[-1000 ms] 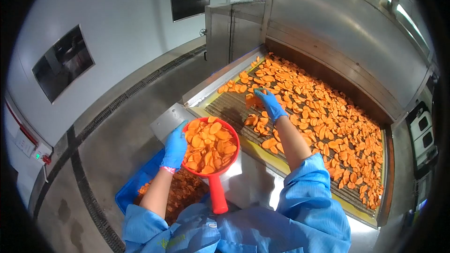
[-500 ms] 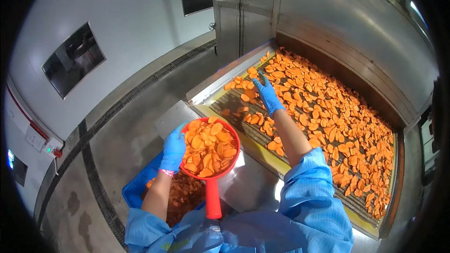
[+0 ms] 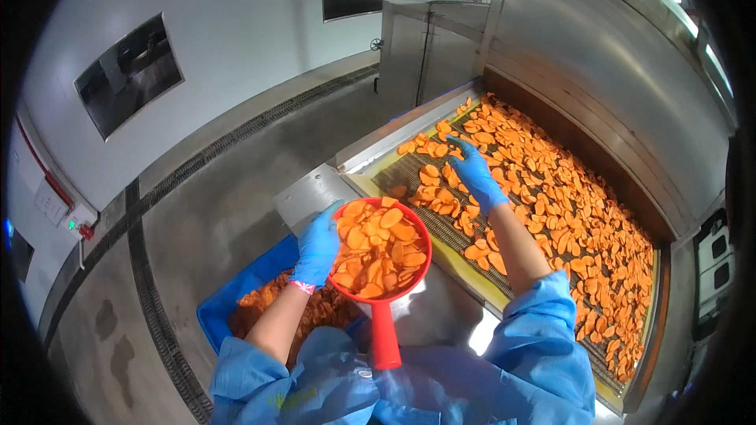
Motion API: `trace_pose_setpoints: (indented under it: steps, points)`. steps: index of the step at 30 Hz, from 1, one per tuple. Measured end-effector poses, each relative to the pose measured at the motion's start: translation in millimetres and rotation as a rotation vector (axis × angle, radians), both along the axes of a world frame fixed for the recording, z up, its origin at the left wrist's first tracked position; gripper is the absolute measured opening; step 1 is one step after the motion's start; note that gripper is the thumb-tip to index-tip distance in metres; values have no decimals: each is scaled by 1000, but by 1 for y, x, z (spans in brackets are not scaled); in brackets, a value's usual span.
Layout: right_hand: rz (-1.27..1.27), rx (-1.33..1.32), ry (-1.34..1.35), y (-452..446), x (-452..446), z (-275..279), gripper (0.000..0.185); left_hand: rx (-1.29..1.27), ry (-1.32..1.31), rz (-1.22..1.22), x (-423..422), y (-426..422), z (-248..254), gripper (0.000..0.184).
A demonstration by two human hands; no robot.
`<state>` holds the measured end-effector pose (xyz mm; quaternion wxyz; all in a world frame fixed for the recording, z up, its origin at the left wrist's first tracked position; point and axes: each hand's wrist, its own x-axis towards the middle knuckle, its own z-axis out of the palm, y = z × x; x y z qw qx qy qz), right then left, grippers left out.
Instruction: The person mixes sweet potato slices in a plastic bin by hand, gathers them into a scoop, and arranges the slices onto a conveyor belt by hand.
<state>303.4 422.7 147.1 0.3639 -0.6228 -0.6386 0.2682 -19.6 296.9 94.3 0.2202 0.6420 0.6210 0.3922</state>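
A red plastic scoop (image 3: 386, 338), heaped with thin orange vegetable slices (image 3: 378, 244), is in front of my body, its handle pointing toward me. In a blue glove, my left hand (image 3: 319, 248) grips the scoop's left rim. My right hand (image 3: 477, 173), also in a blue glove, is over the left part of the mesh conveyor belt (image 3: 409, 175), palm down with fingers apart. Orange slices lie around and just below its fingers. Whether the fingertips touch them I cannot tell. More slices (image 3: 567, 220) are spread densely across the belt to the right.
Below my left arm is a blue crate (image 3: 216, 311) with darker orange pieces inside. A metal ledge (image 3: 433, 307) runs along the belt's near side. Tall metal panels (image 3: 583, 63) border the back. A drain channel (image 3: 157, 307) crosses the floor at left.
The camera view has shifted. My right hand has turned palm down and come slightly nearer over the belt's slices. My left hand still holds the filled scoop.
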Motion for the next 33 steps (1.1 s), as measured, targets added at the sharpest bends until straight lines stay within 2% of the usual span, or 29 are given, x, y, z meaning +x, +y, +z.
trace_pose_setpoints:
  steps: [1,2,4,5,6,8,12,14,15,16,18,22,24,25,26,29,33]
  points:
    - [121,120,31,-15,-13,11,48,-59,-56,9,2,-2,4,40]
    - [249,84,160,-44,-35,36,47,-68,-66,19,3,-1,3,40]
    - [514,69,133,-77,-62,49,53,-3,-36,6,3,-2,4,39]
    - [630,257,-133,-85,-70,42,60,-43,-40,9,3,-4,8,38]
    - [743,288,-262,-91,-81,40,70,-42,-46,20,3,-4,4,38]
    - [739,336,-592,-101,-96,23,79,18,-86,-8,1,1,-3,38]
    - [695,405,-809,-121,-110,0,85,42,-89,-33,0,1,-4,39]
    - [822,171,-796,-131,-113,9,85,20,-80,-29,0,3,-7,40]
    - [888,69,-656,-136,-112,5,86,41,-88,-38,-2,5,-9,40]
    - [886,128,-733,-143,-112,2,87,62,-95,-48,-2,7,-11,40]
    - [855,33,-887,-148,-116,10,88,44,-128,-59,-1,7,-11,40]
    - [830,103,-971,-143,-128,-3,88,25,-126,-49,-2,4,-11,40]
    - [930,108,-878,-132,-129,-5,84,26,-118,-43,-3,5,-13,40]
    - [900,161,-882,-132,-130,-3,68,40,-105,-38,-3,6,-13,40]
    - [901,166,-889,-128,-128,-8,68,54,-95,-31,-3,7,-14,40]
    - [827,148,-647,-129,-126,-8,26,64,-71,-44,-5,9,-17,41]
    - [855,11,-460,-116,-121,-7,27,24,-38,-7,-2,2,-7,42]
